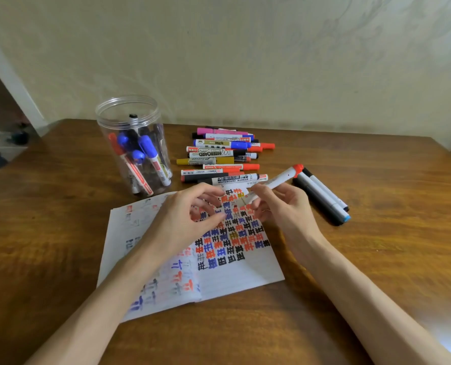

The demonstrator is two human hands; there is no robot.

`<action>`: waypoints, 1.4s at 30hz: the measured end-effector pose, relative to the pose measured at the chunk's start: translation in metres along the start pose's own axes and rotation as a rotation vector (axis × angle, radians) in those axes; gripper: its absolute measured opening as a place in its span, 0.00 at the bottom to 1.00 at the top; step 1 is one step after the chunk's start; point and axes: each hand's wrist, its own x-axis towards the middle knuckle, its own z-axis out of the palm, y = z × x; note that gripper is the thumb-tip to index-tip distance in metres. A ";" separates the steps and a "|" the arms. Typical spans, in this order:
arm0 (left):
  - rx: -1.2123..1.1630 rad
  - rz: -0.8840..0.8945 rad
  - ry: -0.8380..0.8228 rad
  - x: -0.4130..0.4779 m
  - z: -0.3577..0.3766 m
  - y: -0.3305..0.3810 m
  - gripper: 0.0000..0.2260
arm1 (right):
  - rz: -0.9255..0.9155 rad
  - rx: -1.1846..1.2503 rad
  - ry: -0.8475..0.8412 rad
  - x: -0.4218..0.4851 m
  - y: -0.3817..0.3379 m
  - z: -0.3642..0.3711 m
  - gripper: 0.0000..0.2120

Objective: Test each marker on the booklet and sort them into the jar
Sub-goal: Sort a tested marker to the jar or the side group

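The right hand (pixel 279 206) grip pinches a red-ended marker (pixel 274 181) over the booklet (pixel 240 275); the left hand (pixel 187 219) curls beside the marker's lower end, and whether it holds a cap cannot be told. The step is judged to be testing. The next stroke needs bare paper, nearer than the grip; the open jar (pixel 100 122) stands beyond-left, with loose markers (pixel 219 154) directly beyond.

A wooden table (pixel 61 233) bears a jar (pixel 133 143), open booklet (pixel 240 275) and loose markers (pixel 219 154).
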 end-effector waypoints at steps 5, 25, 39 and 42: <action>-0.017 0.022 0.025 -0.012 -0.003 -0.001 0.15 | 0.022 -0.087 -0.031 -0.017 0.001 -0.010 0.11; 0.210 0.107 0.016 -0.019 -0.004 -0.022 0.10 | -0.130 -0.310 -0.074 -0.054 0.017 -0.019 0.05; 0.253 0.106 -0.009 -0.018 -0.003 -0.024 0.09 | -0.180 -0.373 -0.065 -0.051 0.024 -0.021 0.03; 0.246 0.105 -0.010 -0.018 -0.003 -0.024 0.10 | -0.171 -0.322 -0.055 -0.052 0.022 -0.021 0.04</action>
